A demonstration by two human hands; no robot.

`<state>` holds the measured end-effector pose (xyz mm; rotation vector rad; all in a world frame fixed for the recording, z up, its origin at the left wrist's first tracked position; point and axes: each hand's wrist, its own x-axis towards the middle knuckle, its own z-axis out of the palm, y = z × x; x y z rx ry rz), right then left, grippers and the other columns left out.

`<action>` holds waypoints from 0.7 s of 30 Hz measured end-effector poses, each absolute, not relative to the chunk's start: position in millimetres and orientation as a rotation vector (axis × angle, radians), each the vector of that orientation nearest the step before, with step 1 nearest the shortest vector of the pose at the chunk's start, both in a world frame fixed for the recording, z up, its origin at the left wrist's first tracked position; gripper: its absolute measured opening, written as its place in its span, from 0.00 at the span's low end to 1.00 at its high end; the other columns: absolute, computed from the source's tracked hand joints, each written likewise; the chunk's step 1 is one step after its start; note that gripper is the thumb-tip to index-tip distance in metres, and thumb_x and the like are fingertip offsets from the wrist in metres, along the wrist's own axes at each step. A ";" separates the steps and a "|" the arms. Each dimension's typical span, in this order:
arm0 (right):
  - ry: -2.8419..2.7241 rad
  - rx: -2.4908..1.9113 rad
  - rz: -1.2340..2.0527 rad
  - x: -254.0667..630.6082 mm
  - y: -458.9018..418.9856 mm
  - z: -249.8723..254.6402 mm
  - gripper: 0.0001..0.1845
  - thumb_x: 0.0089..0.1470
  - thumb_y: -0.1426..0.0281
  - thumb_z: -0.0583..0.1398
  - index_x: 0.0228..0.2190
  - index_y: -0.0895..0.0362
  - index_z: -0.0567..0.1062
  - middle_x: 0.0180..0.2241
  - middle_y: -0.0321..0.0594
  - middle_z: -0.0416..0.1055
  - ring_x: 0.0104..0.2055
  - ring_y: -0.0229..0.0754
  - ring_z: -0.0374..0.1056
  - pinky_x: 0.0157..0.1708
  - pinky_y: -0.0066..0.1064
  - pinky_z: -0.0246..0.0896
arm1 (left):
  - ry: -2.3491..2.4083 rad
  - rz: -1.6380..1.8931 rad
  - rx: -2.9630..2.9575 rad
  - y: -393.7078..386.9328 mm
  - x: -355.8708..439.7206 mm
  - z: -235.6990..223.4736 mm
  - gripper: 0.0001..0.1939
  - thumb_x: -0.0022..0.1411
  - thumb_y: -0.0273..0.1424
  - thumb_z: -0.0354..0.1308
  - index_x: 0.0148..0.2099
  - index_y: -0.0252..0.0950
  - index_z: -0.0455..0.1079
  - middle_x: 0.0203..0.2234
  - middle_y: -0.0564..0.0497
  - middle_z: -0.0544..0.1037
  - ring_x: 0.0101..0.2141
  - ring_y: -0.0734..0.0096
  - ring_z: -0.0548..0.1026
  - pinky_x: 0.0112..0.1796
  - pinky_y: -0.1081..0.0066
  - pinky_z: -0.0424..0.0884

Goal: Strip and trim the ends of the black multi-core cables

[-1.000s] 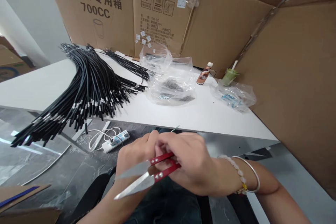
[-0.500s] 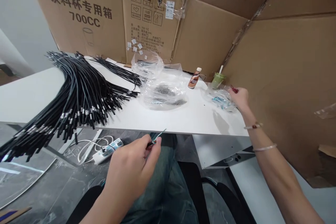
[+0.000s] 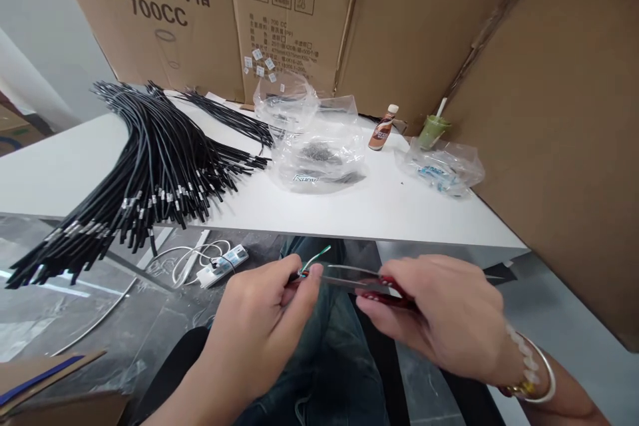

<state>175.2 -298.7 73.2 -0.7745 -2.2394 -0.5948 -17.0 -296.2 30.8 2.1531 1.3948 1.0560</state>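
My left hand point(image 3: 254, 323) pinches the end of a cable between thumb and forefinger. Thin wires point(image 3: 317, 257), green and white among them, stick out past its fingertips, while the rest of the cable is hidden in the hand. Close by on the right, my right hand point(image 3: 444, 313) is closed around red-handled thread snips point(image 3: 392, 298). Their blades stand apart and point left, with the tips near my left thumb and just below the wires. Both hands are above my lap, in front of the table edge.
A large pile of black cables point(image 3: 150, 160) overhangs the white table point(image 3: 279, 216) at left. Clear plastic bags point(image 3: 319, 163), a brown bottle point(image 3: 383, 128), a green cup point(image 3: 433, 131) and another bag point(image 3: 442, 170) stand toward the back and right. Cardboard point(image 3: 424, 26) walls the rear. A power strip point(image 3: 222, 266) lies below.
My right hand swung out right toward the bag with the snips, then came back beside my left hand. The snip blades now point at the wires. My left hand kept its pinch.
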 end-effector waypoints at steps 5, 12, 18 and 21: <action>-2.337 -0.670 -0.723 174.9 -295.2 71.0 0.12 0.63 0.70 0.57 0.30 0.65 0.72 0.18 0.36 0.71 0.16 0.32 0.62 0.19 0.29 0.56 | 1.366 1.138 2.243 -296.8 -19.0 29.9 0.18 0.64 0.30 0.45 0.21 0.37 0.56 0.13 0.61 0.58 0.14 0.81 0.57 0.17 0.77 0.53; -2.395 -0.710 -0.615 181.8 -293.5 71.0 0.11 0.64 0.70 0.55 0.32 0.63 0.71 0.19 0.34 0.71 0.17 0.32 0.58 0.18 0.29 0.53 | 1.352 1.154 2.262 -296.4 -18.9 29.4 0.18 0.65 0.29 0.45 0.21 0.37 0.54 0.13 0.62 0.56 0.15 0.81 0.55 0.16 0.78 0.53; -2.399 -0.706 -0.590 180.3 -294.9 70.9 0.12 0.64 0.70 0.56 0.29 0.62 0.70 0.19 0.35 0.71 0.17 0.33 0.59 0.19 0.30 0.54 | 1.386 1.191 2.325 -297.5 -19.1 29.4 0.16 0.63 0.27 0.46 0.22 0.38 0.53 0.13 0.62 0.54 0.14 0.82 0.53 0.16 0.79 0.51; -2.411 -0.715 -0.606 178.0 -294.7 72.0 0.14 0.64 0.70 0.55 0.26 0.60 0.70 0.19 0.35 0.70 0.17 0.33 0.60 0.20 0.30 0.55 | 1.409 1.204 2.376 -298.1 -19.5 28.2 0.16 0.63 0.27 0.46 0.22 0.38 0.52 0.13 0.62 0.54 0.13 0.82 0.53 0.16 0.78 0.52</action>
